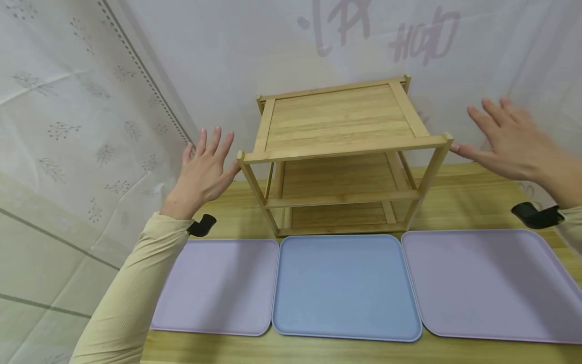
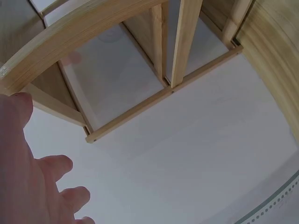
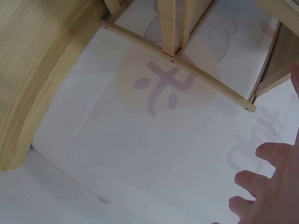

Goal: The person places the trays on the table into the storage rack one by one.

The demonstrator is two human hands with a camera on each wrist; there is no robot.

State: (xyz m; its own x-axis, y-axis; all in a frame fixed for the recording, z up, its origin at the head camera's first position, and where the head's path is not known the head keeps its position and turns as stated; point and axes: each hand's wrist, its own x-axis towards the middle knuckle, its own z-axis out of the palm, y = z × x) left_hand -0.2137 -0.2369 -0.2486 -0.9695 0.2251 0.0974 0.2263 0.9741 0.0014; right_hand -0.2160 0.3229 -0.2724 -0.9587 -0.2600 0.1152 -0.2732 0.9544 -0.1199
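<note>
L hand (image 1: 202,169), R hand (image 1: 518,144) by shelf (image 1: 342,149) frt edge.

Pale yellow sleeves (image 1: 132,288), black wrist pieces (image 1: 535,216)

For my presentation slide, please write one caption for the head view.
Left hand and right hand flank a three-tier wooden shelf standing behind a blue tray between two lilac trays.

Head view bright, light soft; shadow bands cross left lilac tray (image 1: 195,288) and right lilac tray (image 1: 454,293). Right fingers (image 1: 513,112) blurred. Wrist views dimmer, hazy; wide-angle distortion bows shelf rail (image 2: 77,38) in left wrist view, counter edge (image 3: 51,88) in right.
</note>
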